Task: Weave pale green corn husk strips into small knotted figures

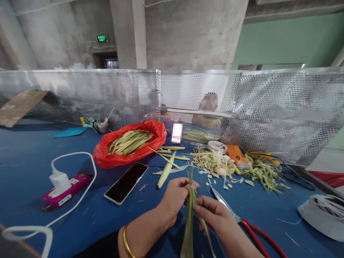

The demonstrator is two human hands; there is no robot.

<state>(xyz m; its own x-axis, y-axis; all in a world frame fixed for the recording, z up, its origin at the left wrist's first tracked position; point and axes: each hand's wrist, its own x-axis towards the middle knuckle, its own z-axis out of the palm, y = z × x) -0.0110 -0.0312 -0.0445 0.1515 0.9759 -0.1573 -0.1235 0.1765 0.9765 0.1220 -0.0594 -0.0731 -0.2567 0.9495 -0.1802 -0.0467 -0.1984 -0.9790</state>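
Left of the red-handled scissors (238, 218), the left hand (175, 196) and the right hand (215, 214) are close together, both pinching a bundle of green plant strips (189, 225), while a black-screened smartphone (127, 183) lies farther left of those scissors.

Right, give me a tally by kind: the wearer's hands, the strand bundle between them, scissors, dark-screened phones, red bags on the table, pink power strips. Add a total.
Hands: 2, left hand and right hand
Strand bundle: 1
Scissors: 1
Dark-screened phone: 1
Red bag: 1
Pink power strip: 1
Total: 7
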